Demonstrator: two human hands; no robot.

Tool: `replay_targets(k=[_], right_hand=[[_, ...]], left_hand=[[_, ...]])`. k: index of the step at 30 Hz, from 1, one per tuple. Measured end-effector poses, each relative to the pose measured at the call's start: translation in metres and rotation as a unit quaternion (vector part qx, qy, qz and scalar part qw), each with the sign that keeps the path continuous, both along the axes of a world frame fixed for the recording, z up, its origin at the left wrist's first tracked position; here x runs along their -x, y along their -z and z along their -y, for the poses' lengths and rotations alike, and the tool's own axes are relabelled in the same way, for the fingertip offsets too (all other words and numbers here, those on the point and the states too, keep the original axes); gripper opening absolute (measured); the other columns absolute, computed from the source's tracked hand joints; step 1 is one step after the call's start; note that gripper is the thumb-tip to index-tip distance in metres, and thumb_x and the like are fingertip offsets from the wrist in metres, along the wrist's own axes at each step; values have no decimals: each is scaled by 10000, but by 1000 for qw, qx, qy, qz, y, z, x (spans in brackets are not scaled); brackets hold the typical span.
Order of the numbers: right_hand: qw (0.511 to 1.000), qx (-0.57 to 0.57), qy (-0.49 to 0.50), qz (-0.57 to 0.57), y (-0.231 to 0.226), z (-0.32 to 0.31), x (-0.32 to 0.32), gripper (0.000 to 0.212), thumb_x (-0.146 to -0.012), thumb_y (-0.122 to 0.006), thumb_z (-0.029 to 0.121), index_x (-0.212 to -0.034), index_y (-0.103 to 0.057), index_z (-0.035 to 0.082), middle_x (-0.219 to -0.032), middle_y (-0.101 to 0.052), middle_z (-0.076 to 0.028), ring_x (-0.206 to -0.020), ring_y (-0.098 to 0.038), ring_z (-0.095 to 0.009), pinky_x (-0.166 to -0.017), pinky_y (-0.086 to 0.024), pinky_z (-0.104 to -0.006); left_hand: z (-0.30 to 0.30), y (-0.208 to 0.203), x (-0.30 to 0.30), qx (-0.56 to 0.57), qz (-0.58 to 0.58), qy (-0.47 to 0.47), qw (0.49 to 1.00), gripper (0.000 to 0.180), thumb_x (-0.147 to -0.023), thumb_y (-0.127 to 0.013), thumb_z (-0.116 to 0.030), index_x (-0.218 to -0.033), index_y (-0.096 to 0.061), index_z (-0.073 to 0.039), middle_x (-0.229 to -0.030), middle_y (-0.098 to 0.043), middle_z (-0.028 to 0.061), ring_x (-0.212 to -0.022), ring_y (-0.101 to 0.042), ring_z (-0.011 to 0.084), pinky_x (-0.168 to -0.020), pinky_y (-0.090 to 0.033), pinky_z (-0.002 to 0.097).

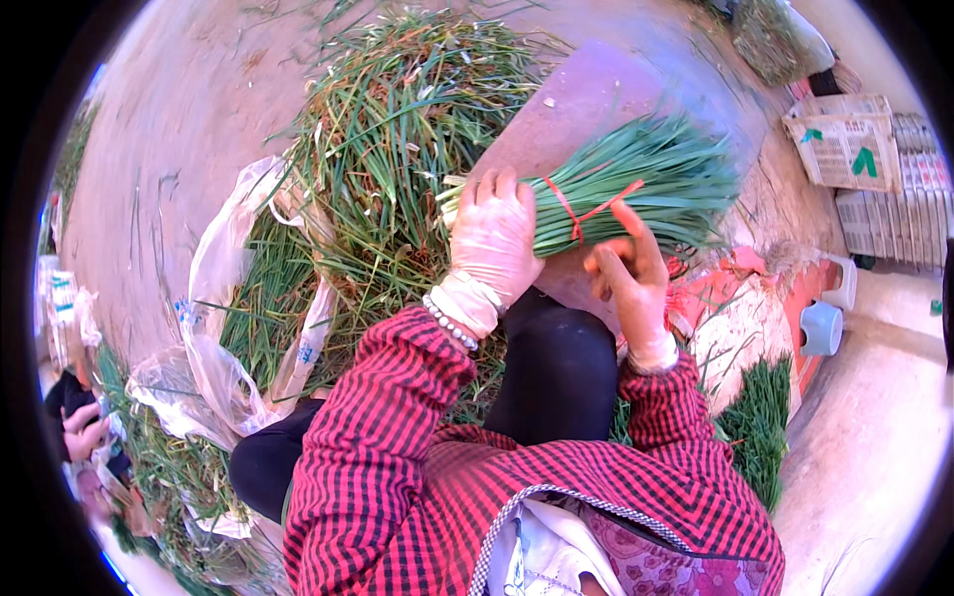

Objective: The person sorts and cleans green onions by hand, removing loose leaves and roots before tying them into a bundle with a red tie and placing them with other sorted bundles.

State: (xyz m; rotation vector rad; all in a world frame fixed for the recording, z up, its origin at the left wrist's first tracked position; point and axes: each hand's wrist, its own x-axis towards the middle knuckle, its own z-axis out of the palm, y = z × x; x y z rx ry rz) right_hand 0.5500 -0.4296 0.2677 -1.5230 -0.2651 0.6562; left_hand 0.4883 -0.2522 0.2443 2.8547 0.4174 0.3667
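My left hand (494,236), in a pale thin glove with a beaded bracelet at the wrist, is closed round the stem end of a bundle of garlic chives (651,174). The bundle's green leaves point right. A red tie (562,198) circles its middle, with one end sticking out toward the right. Just below that end is my right hand (636,283), its index finger stretched and the other fingers partly bent, apart from the thumb. Its fingertips look orange. The bundle lies over a flat purplish board (586,89), above my dark-trousered knee.
A large heap of loose chives and withered leaves (397,119) lies ahead, beside a clear plastic bag (224,248). More chives (757,427) lie at right, near a light blue stool (822,328). White crates (845,144) stand far right. Another person's hand (84,432) shows far left.
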Motion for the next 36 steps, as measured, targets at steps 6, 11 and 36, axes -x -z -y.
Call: replay_targets(k=[6,11,36], right_hand=[[996,-60,-58,-31,22,-7,-21,213,-1027,-533,205,-1080,-661,43,-815,-663,-41,-581,-551,-74,-524,-418,-211],[992,-81,-71,-64,37,20,-11,364,-1052,-473,324,-831,-595,62,-782,-661,-46,-607,-554,-84,-581,-435,-213],[774,211,-135,581,-3,22,-77,157,-807,-725,168,-941,-673,107,-854,-593,-43,-751,-651,-243,-621,-525,-352]], left_hand=[[13,-26,-5,-67,-85,4,994,958,-588,-810,-546,-1270,-486,42,-1404,-460,209,-1345,-419,322,-1143,-243,531],[9,-30,-19,-43,-107,64,991,1185,-561,-813,-626,-1418,-365,58,-1498,-379,230,-1412,-338,338,-1163,-203,529],[-4,-18,26,210,85,71,971,321,-738,-803,-211,-1022,-675,-137,-1026,-613,64,-991,-563,294,-895,-440,416]])
